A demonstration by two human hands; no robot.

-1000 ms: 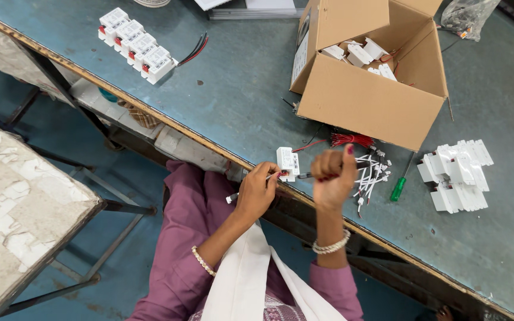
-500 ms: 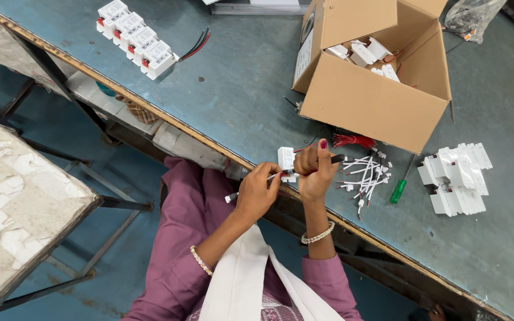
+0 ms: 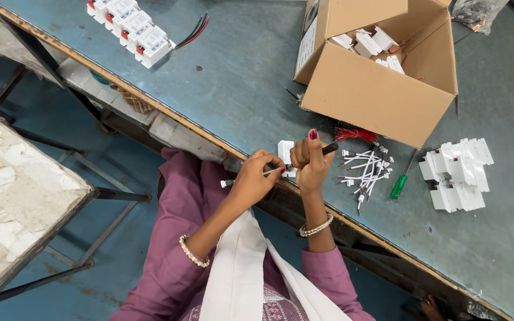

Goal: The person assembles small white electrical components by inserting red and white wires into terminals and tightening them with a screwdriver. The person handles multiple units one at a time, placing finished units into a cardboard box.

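Observation:
My right hand (image 3: 309, 159) is closed around a dark-handled screwdriver (image 3: 329, 148), held against a small white plastic module (image 3: 285, 153) at the table's front edge. My left hand (image 3: 255, 177) pinches a thin white wire (image 3: 228, 182) that runs to the module. Just right of my hands lies a loose bunch of white wires (image 3: 365, 172) with a bundle of red wires (image 3: 353, 134) behind it.
An open cardboard box (image 3: 382, 101) holding white modules stands behind my hands. A green screwdriver (image 3: 399, 185) and a pile of white modules (image 3: 457, 174) lie to the right. A row of white modules (image 3: 132, 27) sits far left. A worn stool top (image 3: 13, 196) is beside the table.
My right hand has swung from an upright fist beside the module to down over it with the screwdriver. The left hand stays on the wire.

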